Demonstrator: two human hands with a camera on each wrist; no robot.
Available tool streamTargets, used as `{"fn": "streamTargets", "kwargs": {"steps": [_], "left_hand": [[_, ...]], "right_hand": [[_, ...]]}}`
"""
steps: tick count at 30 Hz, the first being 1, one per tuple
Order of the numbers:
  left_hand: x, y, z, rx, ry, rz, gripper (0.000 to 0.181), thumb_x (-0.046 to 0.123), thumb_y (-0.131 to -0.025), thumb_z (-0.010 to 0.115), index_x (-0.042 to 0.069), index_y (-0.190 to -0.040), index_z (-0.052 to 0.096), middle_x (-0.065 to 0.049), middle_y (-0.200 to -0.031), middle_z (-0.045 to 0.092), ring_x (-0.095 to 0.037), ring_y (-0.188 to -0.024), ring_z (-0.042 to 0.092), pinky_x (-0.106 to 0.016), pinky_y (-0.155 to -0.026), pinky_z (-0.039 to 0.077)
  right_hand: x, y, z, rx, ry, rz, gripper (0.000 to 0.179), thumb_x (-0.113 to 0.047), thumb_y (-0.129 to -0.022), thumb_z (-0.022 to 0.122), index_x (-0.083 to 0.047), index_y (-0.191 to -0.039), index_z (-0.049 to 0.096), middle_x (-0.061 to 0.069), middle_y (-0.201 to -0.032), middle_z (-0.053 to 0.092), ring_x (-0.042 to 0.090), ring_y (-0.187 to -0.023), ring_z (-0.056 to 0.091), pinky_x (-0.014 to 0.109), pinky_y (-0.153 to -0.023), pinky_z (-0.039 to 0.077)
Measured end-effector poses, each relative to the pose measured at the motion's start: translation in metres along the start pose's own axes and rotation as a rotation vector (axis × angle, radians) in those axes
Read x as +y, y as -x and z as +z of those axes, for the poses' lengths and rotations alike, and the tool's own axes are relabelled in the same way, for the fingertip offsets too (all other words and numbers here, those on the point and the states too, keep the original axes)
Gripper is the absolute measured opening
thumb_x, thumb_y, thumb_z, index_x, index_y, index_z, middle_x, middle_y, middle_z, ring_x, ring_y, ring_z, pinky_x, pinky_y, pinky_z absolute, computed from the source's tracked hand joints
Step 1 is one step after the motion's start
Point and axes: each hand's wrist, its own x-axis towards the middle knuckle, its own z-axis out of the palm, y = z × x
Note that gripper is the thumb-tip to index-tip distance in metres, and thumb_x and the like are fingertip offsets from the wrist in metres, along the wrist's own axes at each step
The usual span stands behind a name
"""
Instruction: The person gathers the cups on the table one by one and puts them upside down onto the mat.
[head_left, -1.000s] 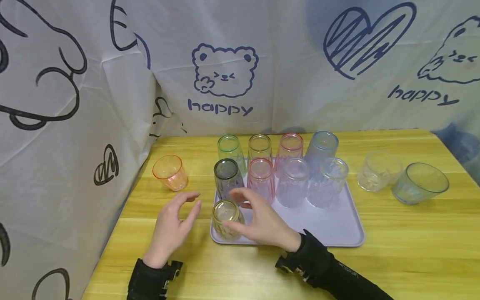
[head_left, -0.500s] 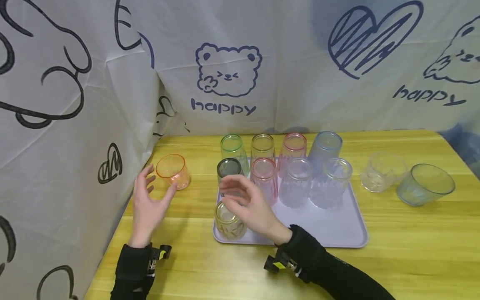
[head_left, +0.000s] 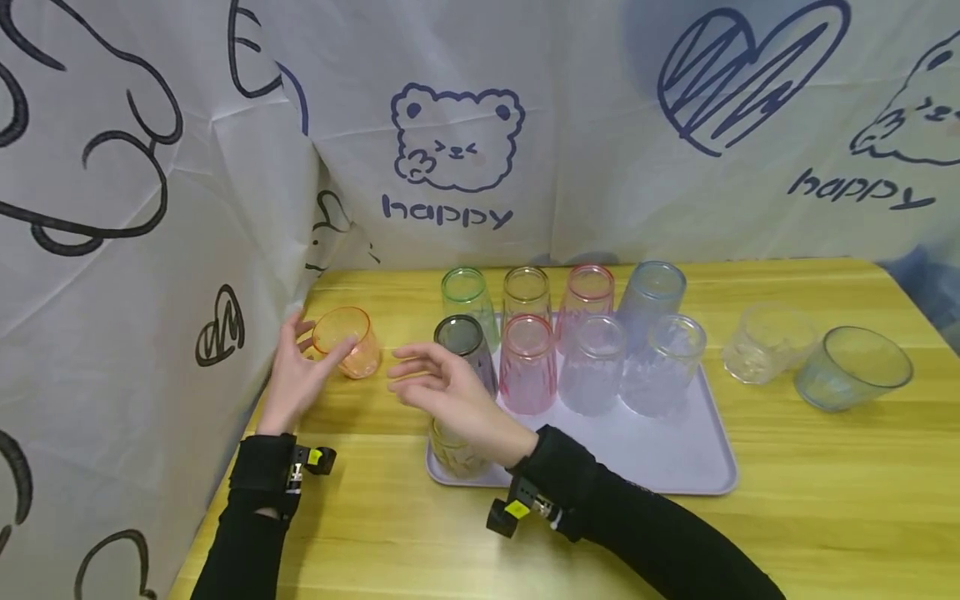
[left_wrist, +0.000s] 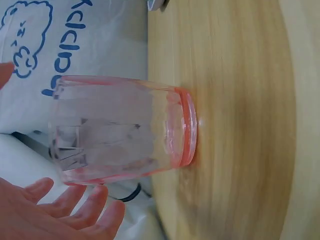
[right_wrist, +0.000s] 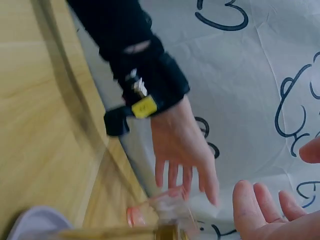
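Note:
A short orange glass [head_left: 363, 357] stands mouth up on the wooden table at the left. My left hand [head_left: 295, 379] is around it, fingers on its far left side and thumb across its near side in the head view. In the left wrist view the fingertips [left_wrist: 95, 202] are right at the wall of the orange glass [left_wrist: 115, 132], the thumb spread away from it. My right hand [head_left: 461, 400], fingers loosely bent and holding nothing, hovers between that glass and the tray. It partly hides a short yellowish glass [head_left: 454, 454] at the tray's front left corner.
A pale lilac tray [head_left: 600, 467] bears several tall upside-down glasses, among them a dark grey glass [head_left: 468, 342] and a pink glass [head_left: 528, 375]. Right of the tray are a clear glass [head_left: 753, 354] and a bluish-grey glass [head_left: 847, 379]. A printed cloth [head_left: 585, 192] hangs behind.
My left hand has moved left and forward to the orange glass. My right hand has left the yellowish glass and moved left toward the orange glass.

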Motion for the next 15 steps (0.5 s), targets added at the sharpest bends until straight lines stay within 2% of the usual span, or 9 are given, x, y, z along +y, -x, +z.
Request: {"fn": "streamTargets", "kwargs": {"steps": [6, 15], "left_hand": [[-0.004, -0.014, 0.005, -0.048, 0.081, -0.061, 0.109, 0.044, -0.087, 0.077, 0.019, -0.162, 0.001, -0.016, -0.166, 0.023, -0.038, -0.152, 0.025, -0.059, -0.119, 0.032], [-0.016, -0.026, 0.013, -0.088, 0.245, -0.078, 0.114, 0.02, -0.083, 0.083, 0.023, -0.16, 0.0, -0.013, -0.168, 0.019, -0.035, -0.154, 0.021, -0.054, -0.122, 0.029]], "right_hand": [[-0.001, -0.01, 0.009, 0.02, -0.151, 0.106, 0.052, -0.002, -0.095, 0.053, 0.002, -0.145, 0.042, 0.03, -0.139, 0.054, 0.036, -0.124, 0.062, 0.036, -0.105, 0.054], [0.0, -0.015, 0.009, 0.065, -0.355, 0.2, 0.052, 0.0, -0.094, 0.051, 0.002, -0.146, 0.04, 0.024, -0.138, 0.055, 0.021, -0.114, 0.064, 0.04, -0.109, 0.051]]}}
